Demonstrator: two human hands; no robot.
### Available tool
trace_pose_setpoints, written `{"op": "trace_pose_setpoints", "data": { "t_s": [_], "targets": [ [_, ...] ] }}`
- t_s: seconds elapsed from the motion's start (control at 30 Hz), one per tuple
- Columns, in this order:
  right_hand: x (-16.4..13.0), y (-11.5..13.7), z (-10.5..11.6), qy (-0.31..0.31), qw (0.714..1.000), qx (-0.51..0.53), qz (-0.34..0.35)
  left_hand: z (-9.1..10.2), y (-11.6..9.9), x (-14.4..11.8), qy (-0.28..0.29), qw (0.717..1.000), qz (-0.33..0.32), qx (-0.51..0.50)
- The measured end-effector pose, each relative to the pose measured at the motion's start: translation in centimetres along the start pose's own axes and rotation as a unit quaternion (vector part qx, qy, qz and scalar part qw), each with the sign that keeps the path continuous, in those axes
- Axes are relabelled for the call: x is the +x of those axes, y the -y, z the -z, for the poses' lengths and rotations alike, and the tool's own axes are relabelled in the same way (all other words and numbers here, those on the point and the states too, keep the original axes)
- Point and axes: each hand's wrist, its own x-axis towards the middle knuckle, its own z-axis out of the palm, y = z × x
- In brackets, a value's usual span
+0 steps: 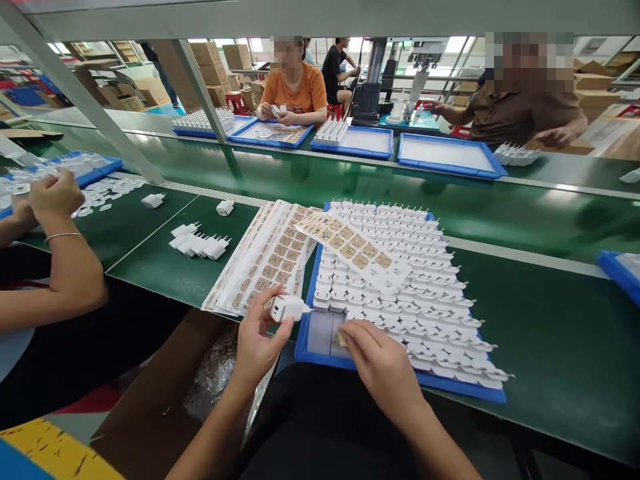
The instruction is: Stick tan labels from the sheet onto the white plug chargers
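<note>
Bench: a long, matte dark-green work surface (550,333), smooth and slightly shiny where the light hits, split by pale metal strips running left to right.
Blue tray: a shallow, hard plastic rectangle (320,347) right in front of the person, its near-left corner bare and pale.
Rows in the tray: glossy white plastic plugs (425,293), small and blocky with thin prongs, packed in neat overlapping lines across most of the tray.
Label sheets: a fanned stack of flat white backing sheets (265,260) left of the tray, dotted with small tan squares; one more sheet (350,247) lies slanted on top of the plugs.
Loose plugs: a short row of white ones (200,245) lying on the green further left, well apart from the tray.
Neighbour: a person's bare forearm with a thin bracelet (65,236) at far left, hands over scattered white parts.
Across the belt: a person in an orange shirt (295,90) at another blue tray.
Left hand: there it is (260,340), fingers and thumb wrapped round one white charger plug (289,308), held just above the tray's left edge.
The plug itself: smooth, rounded-cornered white block, glossy, with a pointed prong sticking out to the right.
Right hand: low over the tray's bare corner (380,363), fingertips pinched on a small tan label (342,340), just beside the nearest row.
</note>
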Motion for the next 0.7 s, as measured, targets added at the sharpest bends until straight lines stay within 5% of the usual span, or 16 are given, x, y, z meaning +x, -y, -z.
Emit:
{"op": "trace_pose_setpoints", "data": {
  "t_s": [0.2,0.53,0.7],
  "targets": [
    [0.5,-0.3,-1.7,0.005,0.980,-0.200,0.022,3.5,0.8,1.5,-0.044,0.993,0.022,0.108],
    [1.3,-1.6,-2.7,-0.028,0.965,-0.228,0.127,10.5,6.0,7.9,-0.183,0.966,0.005,0.185],
    [1.4,-1.9,-2.3,-0.048,0.974,-0.186,0.122,14.2,9.9,10.3,-0.187,0.962,0.026,0.195]
  ]
}}
